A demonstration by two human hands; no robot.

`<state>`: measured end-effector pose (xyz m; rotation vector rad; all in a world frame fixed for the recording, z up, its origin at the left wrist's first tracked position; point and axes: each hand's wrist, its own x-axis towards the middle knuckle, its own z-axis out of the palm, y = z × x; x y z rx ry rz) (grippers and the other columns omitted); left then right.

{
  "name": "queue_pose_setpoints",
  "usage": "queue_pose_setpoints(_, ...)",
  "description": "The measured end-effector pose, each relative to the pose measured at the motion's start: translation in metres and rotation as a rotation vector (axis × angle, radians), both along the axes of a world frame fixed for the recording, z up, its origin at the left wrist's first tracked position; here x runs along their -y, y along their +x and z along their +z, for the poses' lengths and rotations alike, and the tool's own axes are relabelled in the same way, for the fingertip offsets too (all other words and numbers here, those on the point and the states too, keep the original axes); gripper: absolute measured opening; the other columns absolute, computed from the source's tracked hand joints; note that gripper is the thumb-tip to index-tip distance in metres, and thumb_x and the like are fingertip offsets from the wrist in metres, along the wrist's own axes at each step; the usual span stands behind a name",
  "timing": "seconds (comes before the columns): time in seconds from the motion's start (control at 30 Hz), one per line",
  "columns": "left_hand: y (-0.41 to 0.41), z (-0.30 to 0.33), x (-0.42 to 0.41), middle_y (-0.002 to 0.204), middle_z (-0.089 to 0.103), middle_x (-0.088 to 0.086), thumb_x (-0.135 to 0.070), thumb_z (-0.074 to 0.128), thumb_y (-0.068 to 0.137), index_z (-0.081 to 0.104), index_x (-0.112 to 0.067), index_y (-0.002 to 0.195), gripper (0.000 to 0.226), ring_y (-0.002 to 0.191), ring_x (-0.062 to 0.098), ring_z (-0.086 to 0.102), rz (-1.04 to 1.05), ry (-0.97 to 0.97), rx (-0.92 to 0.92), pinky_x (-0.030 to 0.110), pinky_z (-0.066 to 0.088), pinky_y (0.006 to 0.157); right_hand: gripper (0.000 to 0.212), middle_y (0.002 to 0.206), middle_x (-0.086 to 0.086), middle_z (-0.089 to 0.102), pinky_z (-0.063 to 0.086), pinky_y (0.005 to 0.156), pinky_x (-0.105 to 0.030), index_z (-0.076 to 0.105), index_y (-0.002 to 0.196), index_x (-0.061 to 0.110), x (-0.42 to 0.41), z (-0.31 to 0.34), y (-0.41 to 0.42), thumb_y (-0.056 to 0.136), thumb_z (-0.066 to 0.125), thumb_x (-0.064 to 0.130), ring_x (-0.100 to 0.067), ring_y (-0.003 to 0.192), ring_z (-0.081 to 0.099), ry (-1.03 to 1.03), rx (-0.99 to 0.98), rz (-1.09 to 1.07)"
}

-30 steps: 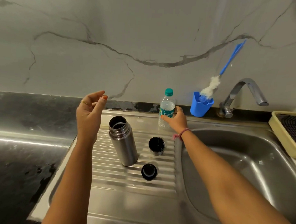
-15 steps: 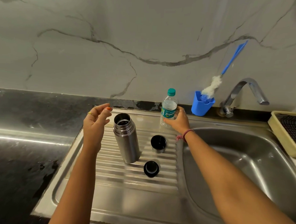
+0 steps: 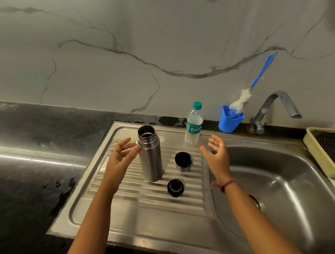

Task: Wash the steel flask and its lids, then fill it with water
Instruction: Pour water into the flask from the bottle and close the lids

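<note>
The steel flask [image 3: 150,154] stands upright and uncapped on the ribbed drainboard [image 3: 122,197]. Its steel cup lid [image 3: 183,161] sits mouth up to the right of it, and the black stopper lid [image 3: 175,187] lies in front. My left hand [image 3: 122,155] is open beside the flask's neck, the thumb tip touching or nearly touching the steel. My right hand [image 3: 217,153] hovers open, fingers spread, just right of the cup lid and in front of a clear plastic water bottle [image 3: 193,125] with a green cap, which stands free.
The sink basin [image 3: 274,197] lies to the right, with a chrome tap [image 3: 273,109] behind it. A blue cup [image 3: 230,121] holds a blue-handled bottle brush [image 3: 245,95]. A cream tray [image 3: 321,149] sits far right. Dark wet countertop [image 3: 38,160] extends left.
My right hand has let go of the water bottle and drawn back, opening. My left hand has come down and right to the flask's neck.
</note>
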<state>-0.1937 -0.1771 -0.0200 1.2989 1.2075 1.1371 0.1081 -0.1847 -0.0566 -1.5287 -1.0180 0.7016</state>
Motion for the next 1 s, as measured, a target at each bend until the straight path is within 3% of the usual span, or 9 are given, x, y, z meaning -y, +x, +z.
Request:
queue_pose_setpoints(0.1,-0.001,-0.015,0.009,0.135,0.057,-0.005,-0.058,0.075,0.065,0.044,-0.035,0.139,0.083,0.121,0.011,0.057,-0.068,-0.034,-0.054,0.031,0.049,0.098,0.049,0.127,0.001,0.055,0.048,0.079,-0.009,0.048,0.131,0.021,0.039,-0.006,-0.016,0.087,0.069,0.025,-0.005,0.11,0.055,0.003,-0.085,0.019)
queue_pose_setpoints(0.23,0.005,-0.029,0.016,0.148,0.046,-0.004,-0.059,0.083,0.057,0.033,-0.028,0.15,0.11,0.133,0.014,0.046,-0.107,-0.087,-0.14,0.028,0.039,0.107,0.065,0.126,0.008,0.056,0.048,0.095,-0.025,0.049,0.133,0.025,0.073,-0.023,-0.031,0.075,0.075,0.04,-0.006,0.117,0.055,-0.114,-0.116,0.214)
queue_pose_setpoints(0.33,0.014,-0.035,0.018,0.152,0.04,-0.002,-0.046,0.089,0.063,0.032,-0.026,0.15,0.107,0.138,0.015,0.04,-0.096,-0.082,-0.16,0.031,0.033,0.113,0.087,0.133,0.015,0.05,0.038,0.105,-0.024,0.043,0.139,0.03,0.081,-0.035,-0.036,0.064,0.082,0.052,0.001,0.124,0.046,-0.213,0.15,0.375)
queue_pose_setpoints(0.5,0.029,-0.038,0.015,0.151,0.039,-0.002,-0.031,0.091,0.062,0.03,-0.023,0.15,0.108,0.138,0.014,0.038,-0.023,-0.06,-0.182,0.027,0.03,0.11,0.102,0.145,0.01,0.039,0.029,0.114,-0.035,0.032,0.145,0.034,0.074,-0.046,-0.045,0.059,0.079,0.064,-0.009,0.135,0.032,-0.276,0.478,0.481)
queue_pose_setpoints(0.7,0.048,-0.027,0.013,0.131,0.051,-0.003,-0.022,0.093,0.061,0.037,-0.018,0.141,0.097,0.115,0.009,0.051,0.052,0.021,-0.18,0.026,0.043,0.099,0.077,0.139,0.015,0.048,0.021,0.109,-0.031,0.044,0.138,0.039,0.07,-0.054,-0.057,0.07,0.074,0.057,-0.008,0.132,0.037,-0.269,0.633,0.434)
queue_pose_setpoints(0.77,0.055,-0.022,0.012,0.123,0.054,-0.006,-0.018,0.093,0.062,0.039,-0.02,0.137,0.093,0.104,0.0,0.053,0.073,0.023,-0.154,0.016,0.045,0.086,0.066,0.131,0.017,0.053,0.024,0.106,-0.031,0.05,0.131,0.041,0.072,-0.052,-0.059,0.071,0.074,0.055,-0.006,0.128,0.041,-0.242,0.631,0.418)
queue_pose_setpoints(0.83,0.06,-0.021,0.01,0.121,0.055,-0.007,-0.019,0.093,0.062,0.039,-0.02,0.138,0.093,0.103,0.004,0.055,0.105,0.013,-0.129,0.014,0.043,0.08,0.062,0.124,0.022,0.056,0.026,0.104,-0.03,0.053,0.126,0.043,0.076,-0.052,-0.06,0.069,0.076,0.054,-0.004,0.124,0.044,-0.231,0.591,0.415)
queue_pose_setpoints(0.93,0.063,-0.024,0.006,0.12,0.058,-0.005,-0.021,0.092,0.064,0.044,-0.021,0.133,0.084,0.107,0.015,0.057,0.17,-0.005,-0.126,0.027,0.047,0.088,0.065,0.121,0.021,0.059,0.038,0.104,-0.029,0.056,0.122,0.041,0.084,-0.053,-0.054,0.063,0.08,0.053,-0.001,0.119,0.049,-0.204,0.369,0.385)
queue_pose_setpoints(1.0,0.065,-0.024,0.005,0.114,0.061,-0.004,-0.02,0.091,0.066,0.048,-0.022,0.123,0.072,0.106,0.018,0.059,0.2,-0.004,-0.131,0.031,0.049,0.088,0.061,0.12,0.018,0.061,0.044,0.099,-0.022,0.057,0.119,0.038,0.091,-0.051,-0.048,0.065,0.085,0.04,0.003,0.116,0.052,-0.173,0.196,0.362)
